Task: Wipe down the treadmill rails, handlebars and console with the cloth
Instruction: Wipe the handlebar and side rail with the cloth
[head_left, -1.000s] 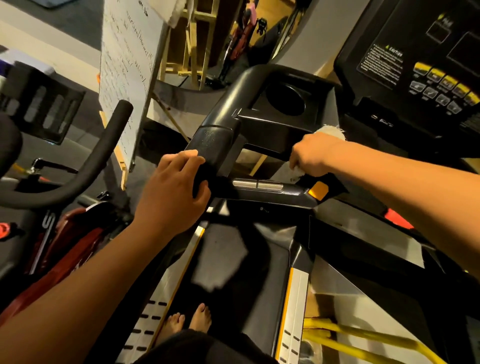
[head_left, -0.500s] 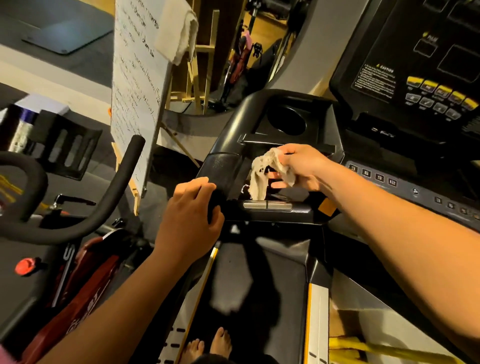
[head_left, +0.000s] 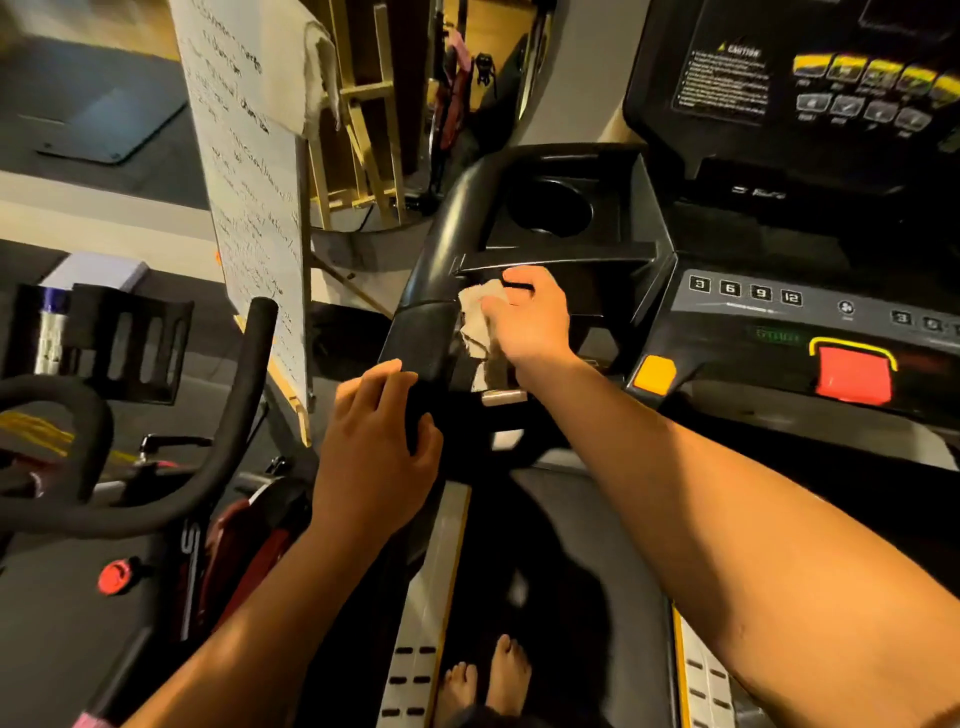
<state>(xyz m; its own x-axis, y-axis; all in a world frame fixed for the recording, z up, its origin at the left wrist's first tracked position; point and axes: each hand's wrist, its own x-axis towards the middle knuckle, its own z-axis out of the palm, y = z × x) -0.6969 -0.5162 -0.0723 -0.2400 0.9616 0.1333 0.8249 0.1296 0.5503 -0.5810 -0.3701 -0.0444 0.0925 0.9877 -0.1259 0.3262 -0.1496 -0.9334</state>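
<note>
At the far left we see a spin bike's bar (head_left: 156, 499), a curved black tube in matte foam. Behind it stands a white board (head_left: 249, 171) covered in handwriting, with a pale towel (head_left: 322, 67) draped over its top corner. Next comes the left hand (head_left: 374, 457): its fingers (head_left: 363, 387) curl over the near end of the treadmill's left handlebar (head_left: 452, 228) and the thumb wraps the inner side, so it grips the bar. That handlebar is a thick black tube, glossy where it bends and duller on the padded sleeve below. Under it runs a ribbed silver side rail (head_left: 431, 597) with dark slots. The cloth (head_left: 480, 319), off-white, crumpled and frayed, is bunched in the curled fingers of the right hand (head_left: 530, 322). It is pressed against the handlebar's inner face, with a tail hanging below the palm. Just beyond we find a round cup holder (head_left: 550, 208) in black plastic. Further right are a yellow button (head_left: 654, 374), the dark console (head_left: 779, 78) and a red stop pad (head_left: 852, 376).
</note>
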